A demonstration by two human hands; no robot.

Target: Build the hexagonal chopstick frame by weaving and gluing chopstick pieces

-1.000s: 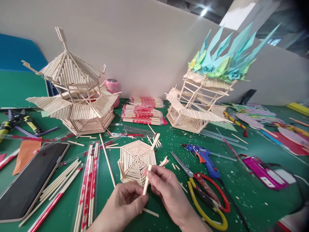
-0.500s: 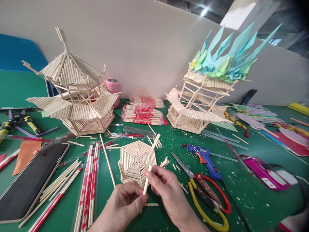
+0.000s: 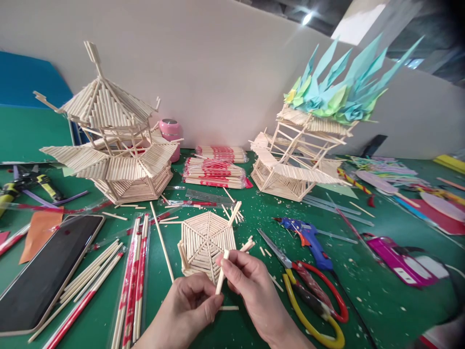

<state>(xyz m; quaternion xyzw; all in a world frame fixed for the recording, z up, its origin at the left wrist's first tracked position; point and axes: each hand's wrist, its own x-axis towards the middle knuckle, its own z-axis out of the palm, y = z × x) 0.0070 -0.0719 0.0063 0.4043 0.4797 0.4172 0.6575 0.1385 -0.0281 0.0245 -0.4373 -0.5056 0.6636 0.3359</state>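
Both hands pinch a short pale wooden stick piece (image 3: 222, 275) held at a steep slant. My left hand (image 3: 191, 306) is closed on its lower end, and my right hand (image 3: 250, 286) grips it near the top. Just behind the fingers lies a polygonal panel of wooden sticks (image 3: 203, 237), with spokes meeting at its centre; my hands cover part of its near edge. Short stick pieces stand up at its left and upper right corners. A small loose stick (image 3: 228, 308) rests on the green table beneath my hands.
Scissors (image 3: 308, 291) and a blue glue gun (image 3: 308, 240) lie at right, a phone (image 3: 43, 271) and wrapped sticks (image 3: 132, 286) at left. Two stick pavilions (image 3: 123, 169) (image 3: 286, 179) stand behind, with stick bundles (image 3: 214, 172) between them.
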